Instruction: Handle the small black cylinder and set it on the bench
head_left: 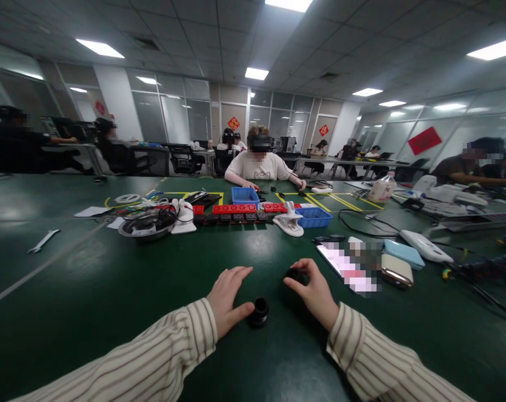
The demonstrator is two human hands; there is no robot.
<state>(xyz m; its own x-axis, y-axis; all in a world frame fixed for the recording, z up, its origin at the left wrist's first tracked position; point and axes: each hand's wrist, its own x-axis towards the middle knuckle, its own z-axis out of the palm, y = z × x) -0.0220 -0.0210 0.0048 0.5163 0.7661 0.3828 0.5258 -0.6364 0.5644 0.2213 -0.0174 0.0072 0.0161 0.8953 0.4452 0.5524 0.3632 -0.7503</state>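
Observation:
My left hand (pixel 228 298) lies on the green table (pixel 110 290) with its fingers stretched flat; its thumb touches a small black ring-shaped part (pixel 259 311) standing beside it. My right hand (pixel 314 290) is curled around a second small black part (pixel 294 274), with thumb and fingers pinching it. Both arms wear striped cream sleeves. The two hands sit close together near the table's front middle.
A phone (pixel 347 268) and small devices (pixel 399 262) lie to the right. A row of red and black parts (pixel 236 214), blue bins (pixel 314 216), a round metal tray (pixel 146 224) and a wrench (pixel 43 241) lie further off. A person (pixel 259 164) sits opposite; others work around.

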